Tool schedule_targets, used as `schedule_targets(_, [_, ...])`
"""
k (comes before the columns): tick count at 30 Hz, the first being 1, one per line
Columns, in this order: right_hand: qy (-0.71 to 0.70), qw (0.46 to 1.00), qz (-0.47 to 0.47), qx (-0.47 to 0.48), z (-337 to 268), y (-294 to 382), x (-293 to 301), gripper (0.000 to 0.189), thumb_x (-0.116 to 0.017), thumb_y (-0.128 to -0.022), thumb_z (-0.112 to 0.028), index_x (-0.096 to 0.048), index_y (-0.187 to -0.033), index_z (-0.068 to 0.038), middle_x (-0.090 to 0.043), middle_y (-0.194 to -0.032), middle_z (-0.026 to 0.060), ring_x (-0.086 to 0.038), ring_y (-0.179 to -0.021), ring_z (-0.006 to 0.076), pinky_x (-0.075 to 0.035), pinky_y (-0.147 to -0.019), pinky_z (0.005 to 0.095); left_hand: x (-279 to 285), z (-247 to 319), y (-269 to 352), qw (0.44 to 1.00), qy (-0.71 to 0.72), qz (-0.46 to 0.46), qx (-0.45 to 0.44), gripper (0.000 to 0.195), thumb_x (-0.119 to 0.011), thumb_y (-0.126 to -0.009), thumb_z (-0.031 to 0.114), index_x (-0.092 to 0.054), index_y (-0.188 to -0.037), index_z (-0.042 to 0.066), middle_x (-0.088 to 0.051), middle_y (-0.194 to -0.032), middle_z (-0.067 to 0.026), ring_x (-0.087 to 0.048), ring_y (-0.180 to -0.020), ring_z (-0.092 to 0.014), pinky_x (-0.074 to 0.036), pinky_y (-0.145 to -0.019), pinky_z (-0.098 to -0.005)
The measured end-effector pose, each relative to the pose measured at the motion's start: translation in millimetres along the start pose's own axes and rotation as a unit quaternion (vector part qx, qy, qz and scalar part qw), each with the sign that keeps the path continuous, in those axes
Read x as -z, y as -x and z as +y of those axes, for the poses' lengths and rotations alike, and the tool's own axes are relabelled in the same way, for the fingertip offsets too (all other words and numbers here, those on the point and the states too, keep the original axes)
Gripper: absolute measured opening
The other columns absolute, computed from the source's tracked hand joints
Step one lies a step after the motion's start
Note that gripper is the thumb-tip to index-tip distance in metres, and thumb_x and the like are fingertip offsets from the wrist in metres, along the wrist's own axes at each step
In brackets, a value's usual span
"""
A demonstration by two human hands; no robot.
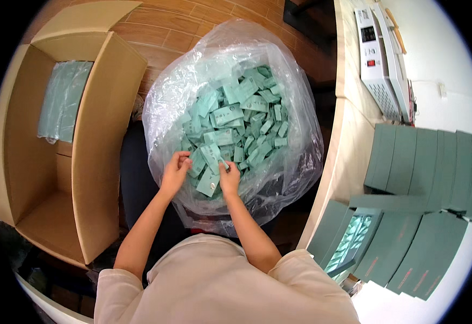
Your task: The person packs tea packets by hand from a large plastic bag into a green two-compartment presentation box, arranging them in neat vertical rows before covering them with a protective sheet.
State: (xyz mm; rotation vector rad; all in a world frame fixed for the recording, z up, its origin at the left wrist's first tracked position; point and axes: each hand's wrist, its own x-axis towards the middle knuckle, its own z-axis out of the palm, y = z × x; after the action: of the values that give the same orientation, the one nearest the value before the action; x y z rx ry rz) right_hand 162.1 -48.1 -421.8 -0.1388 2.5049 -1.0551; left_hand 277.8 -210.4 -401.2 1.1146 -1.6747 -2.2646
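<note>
A large clear plastic bag (pixel 300 133) stands open in front of me, filled with a heap of small pale green packets (pixel 225 115) that bear writing. My right hand (pixel 230 177) pinches the end of one green packet (pixel 212 156) between thumb and fingers, above the near part of the heap. To its left, my left hand (pixel 175 173) is half curled at the bag's near left side, thumb and fingers slightly apart, with nothing plainly between them. Another packet (pixel 208 183) lies just below the held one.
On the left stands an open cardboard box (pixel 98 154) with plastic-wrapped green packs (pixel 67 97) inside. A table on the right bears a white machine (pixel 375 65) with a red switch, stacked dark green boxes (pixel 422 162), and an open green box (pixel 351 243) with shiny contents.
</note>
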Motion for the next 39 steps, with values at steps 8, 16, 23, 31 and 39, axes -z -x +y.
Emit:
schedule_targets(8, [-0.330,0.930,-0.120,-0.106,-49,58,51,0.022,-0.061,-0.093,-0.017,-0.058,-0.109,-0.002,-0.062,-0.092,0.0012,-0.055,-0.080,0.0063,-0.045,-0.071,0.0231,-38,44,31,0.991,0.086,-0.057,0.085,0.056,-0.065,-0.087,0.034,-0.045,-0.127,0.001,-0.057,-0.121,-0.0170,-0.053,-0.114,-0.022,-0.041,-0.097,-0.0354])
schedule_targets(16, [-0.324,0.799,-0.482,-0.153,-83,105,87,0.052,-0.069,-0.086,-0.017,-0.046,-0.132,-0.008,-0.061,-0.102,0.0033,-0.059,-0.090,0.0108,-0.048,-0.078,0.0262,-40,76,37,0.957,0.260,-0.018,0.130,0.034,-0.061,-0.089,0.033,-0.056,-0.107,0.004,-0.060,-0.093,-0.0082,-0.060,-0.091,-0.019,-0.049,-0.080,-0.0319])
schedule_targets(23, [-0.339,0.793,-0.494,-0.111,-86,98,124,0.062,-0.074,-0.081,-0.013,-0.043,-0.134,-0.008,-0.060,-0.111,0.0038,-0.058,-0.100,0.0128,-0.047,-0.088,0.0292,-8,81,60,0.959,0.239,-0.020,0.152,0.050,-0.056,-0.092,0.038,-0.038,-0.133,0.017,-0.054,-0.102,-0.0010,-0.053,-0.083,-0.012,-0.047,-0.070,-0.0295])
schedule_targets(31, [-0.274,0.846,-0.458,0.007,-94,104,110,0.043,-0.072,-0.083,-0.009,-0.051,-0.120,-0.002,-0.061,-0.104,0.0034,-0.057,-0.093,0.0094,-0.048,-0.081,0.0276,-29,66,107,0.923,0.260,-0.142,0.247,0.049,-0.047,-0.096,0.043,-0.037,-0.139,0.022,-0.055,-0.119,-0.0066,-0.055,-0.111,-0.019,-0.045,-0.094,-0.0384])
schedule_targets(39, [-0.203,0.952,-0.230,0.015,-100,100,105,0.022,-0.063,-0.092,-0.021,-0.060,-0.099,-0.001,-0.061,-0.080,0.0001,-0.052,-0.070,0.0060,-0.044,-0.061,0.0231,-27,48,119,0.896,0.312,-0.142,0.283,0.053,-0.038,-0.097,0.051,-0.035,-0.140,0.019,-0.055,-0.118,-0.0063,-0.056,-0.108,-0.020,-0.046,-0.092,-0.0392])
